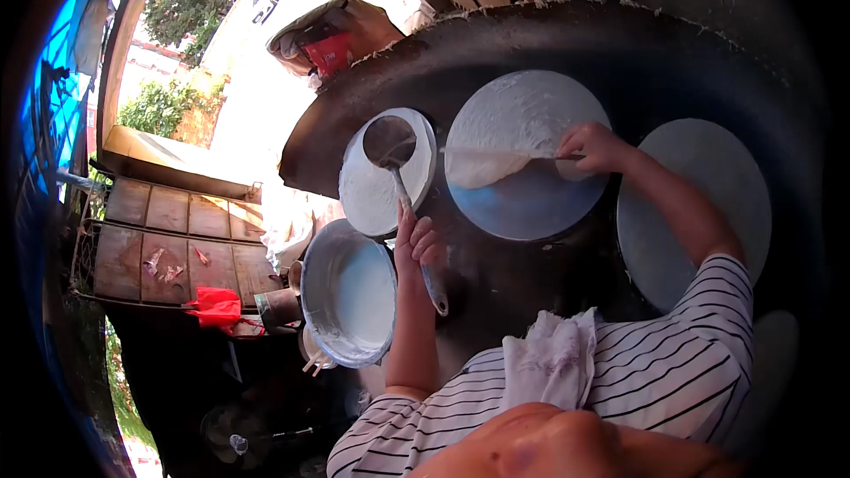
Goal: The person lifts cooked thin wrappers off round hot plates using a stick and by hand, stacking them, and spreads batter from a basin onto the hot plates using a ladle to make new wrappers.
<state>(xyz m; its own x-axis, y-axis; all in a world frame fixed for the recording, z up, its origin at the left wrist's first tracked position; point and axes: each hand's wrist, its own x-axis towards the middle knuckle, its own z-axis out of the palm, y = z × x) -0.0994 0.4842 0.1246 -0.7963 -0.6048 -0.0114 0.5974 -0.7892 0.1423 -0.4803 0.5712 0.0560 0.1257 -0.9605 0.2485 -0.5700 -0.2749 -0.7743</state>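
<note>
My left hand [418, 239] is closed around the handle of a ladle [400, 184], whose round, dark bowl hangs over the smaller round plate [372, 199] coated in white. In my right hand [595, 149] is a thin flat spatula [500, 152], held level over the middle round griddle [522, 212]. White batter [518, 106] covers the griddle's far part, with its edge along the spatula; the near part shows bluish and smooth. Beside my left forearm stands a metal pot [332, 252] containing white liquid [367, 296].
A third round plate [699, 195] with a pale surface lies by my right forearm. The dark stove top [500, 274] surrounds the plates. A tiled ledge [164, 252] with a red bag [215, 307] is at left. A cloth [553, 354] hangs on my striped shirt.
</note>
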